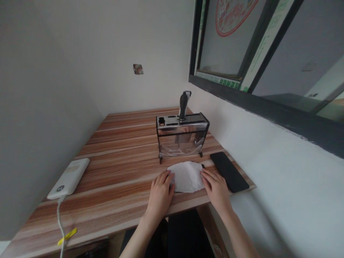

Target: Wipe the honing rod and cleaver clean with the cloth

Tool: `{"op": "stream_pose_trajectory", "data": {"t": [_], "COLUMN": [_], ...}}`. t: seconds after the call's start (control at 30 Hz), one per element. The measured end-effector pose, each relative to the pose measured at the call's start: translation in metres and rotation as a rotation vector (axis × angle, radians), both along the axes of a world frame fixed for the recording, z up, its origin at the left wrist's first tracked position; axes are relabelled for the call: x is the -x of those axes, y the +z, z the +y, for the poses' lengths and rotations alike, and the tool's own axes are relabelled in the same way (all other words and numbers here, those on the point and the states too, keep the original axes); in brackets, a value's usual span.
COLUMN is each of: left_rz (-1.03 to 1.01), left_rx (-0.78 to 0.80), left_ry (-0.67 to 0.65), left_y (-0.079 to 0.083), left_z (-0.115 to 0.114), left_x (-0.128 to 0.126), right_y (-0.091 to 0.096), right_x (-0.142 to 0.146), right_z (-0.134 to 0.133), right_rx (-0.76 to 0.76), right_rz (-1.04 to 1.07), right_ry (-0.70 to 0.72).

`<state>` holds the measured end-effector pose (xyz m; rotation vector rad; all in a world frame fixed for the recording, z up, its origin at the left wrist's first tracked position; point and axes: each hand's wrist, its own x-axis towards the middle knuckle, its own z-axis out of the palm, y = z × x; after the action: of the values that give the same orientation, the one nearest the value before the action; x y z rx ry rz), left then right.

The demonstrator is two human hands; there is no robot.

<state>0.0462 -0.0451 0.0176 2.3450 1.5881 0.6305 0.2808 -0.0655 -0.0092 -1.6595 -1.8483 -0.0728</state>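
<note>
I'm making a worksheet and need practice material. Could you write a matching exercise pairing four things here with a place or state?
1. Cloth
2. Phone
3. Rack
4. Power bank

A. Cable attached
B. Between left hand and right hand
C. Handle sticking up from it
D. All black, lying flat

Pairs: 1-B, 2-D, 3-C, 4-A

Ends of your white cloth (187, 176) — partly hidden
Your left hand (160, 187) covers one end, your right hand (216, 184) the other; the bottom edge cuts off your forearms (143, 225) and the cable (60, 220). You lose the window's (220, 53) top and right side past the edges — and its red print (233, 16), cut off above, is too blurred to read.
</note>
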Motion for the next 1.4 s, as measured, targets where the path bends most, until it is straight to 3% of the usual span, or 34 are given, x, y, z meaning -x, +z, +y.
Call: {"op": "stream_pose_trajectory", "data": {"t": [0.27,0.6,0.8,0.97,1.07,1.13,1.23,1.4], "left_rz": [-0.005,-0.063,-0.150,-0.224,-0.429,-0.652,-0.862,-0.844], "left_rx": [-0.031,-0.015,-0.051,-0.016,-0.018,0.015,0.072,0.125], "left_ry": [-0.014,-0.021,-0.034,-0.055,0.051,0.146,0.268,0.291], "left_y": [0.002,0.003,0.017,0.042,0.045,0.036,0.016,-0.003], "left_z": [0.007,-0.001,-0.004,0.000,-0.003,-0.008,-0.017,-0.024], "left_x": [-0.001,0.003,0.015,0.039,0.047,0.048,0.049,0.049], "right_y": [0.002,-0.006,0.015,0.053,0.063,0.060,0.047,0.027], "right_x": [-0.001,-0.006,0.002,0.059,0.114,0.150,0.186,0.195], "right_z": [0.004,0.006,-0.004,-0.011,-0.007,-0.003,0.000,-0.002], "right_rx": [-0.004,-0.019,-0.125,-0.098,-0.029,0.013,0.194,0.296], "right_rz": [-0.021,0.028,0.205,0.303,0.397,0.586,0.832,1.001], "right_ry": [-0.014,0.031,0.105,0.354,0.487,0.519,0.507,0.448]}}
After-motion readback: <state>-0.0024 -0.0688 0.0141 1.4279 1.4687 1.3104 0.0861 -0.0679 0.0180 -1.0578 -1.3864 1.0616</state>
